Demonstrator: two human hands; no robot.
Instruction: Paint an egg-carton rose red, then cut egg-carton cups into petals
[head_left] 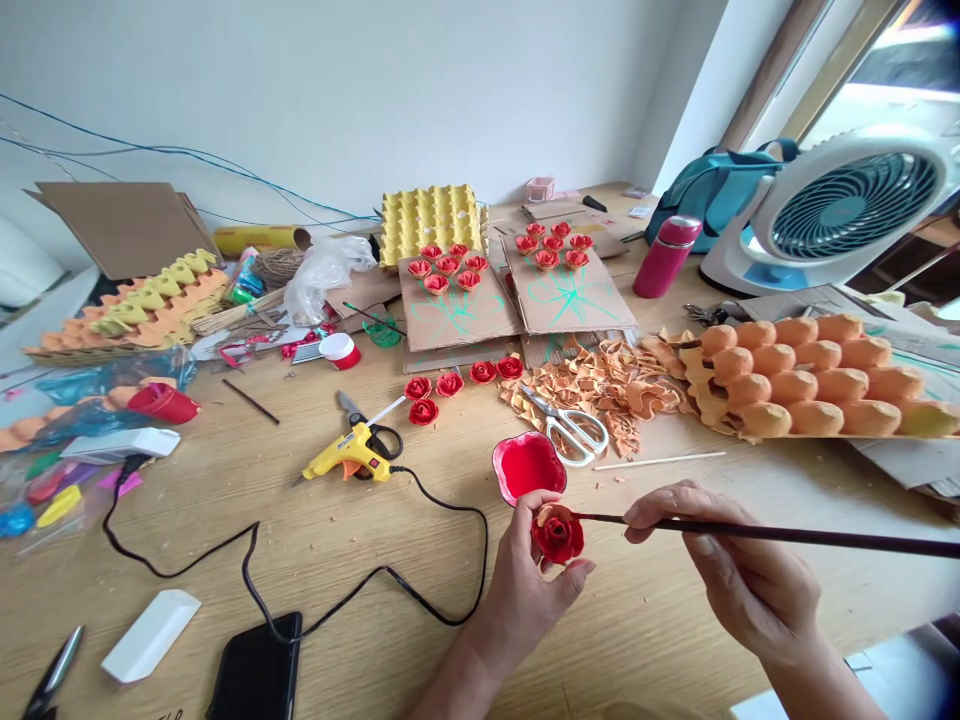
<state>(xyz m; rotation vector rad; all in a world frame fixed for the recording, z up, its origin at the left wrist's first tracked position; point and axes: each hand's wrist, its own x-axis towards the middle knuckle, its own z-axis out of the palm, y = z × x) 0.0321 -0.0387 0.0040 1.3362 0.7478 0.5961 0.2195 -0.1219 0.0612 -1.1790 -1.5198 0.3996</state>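
Head view: a pale wooden table (375, 640), strewn with orange scraps (600, 395) and small crumbs, runs back to a white wall (375, 90). Near its front edge, the left hand (525, 590) is partly curled, thumb and fingers around a red rose (559, 533) with orange showing along its upper edge. The right hand (739, 560) is closed in a pen grip on a dark brush (810, 535), its tip at the rose's right edge. Just beyond the rose sits a bowl (529, 468) of red paint. Farther back, cardboard (491, 312) carries more roses (448, 265). Leftward lies a glue gun (349, 455), its cord (385, 570) crossing a phone (255, 670). Along the right stand an egg tray (810, 370), a flask (667, 257), a bag (701, 200) and a fan (840, 215), near a window (885, 105).
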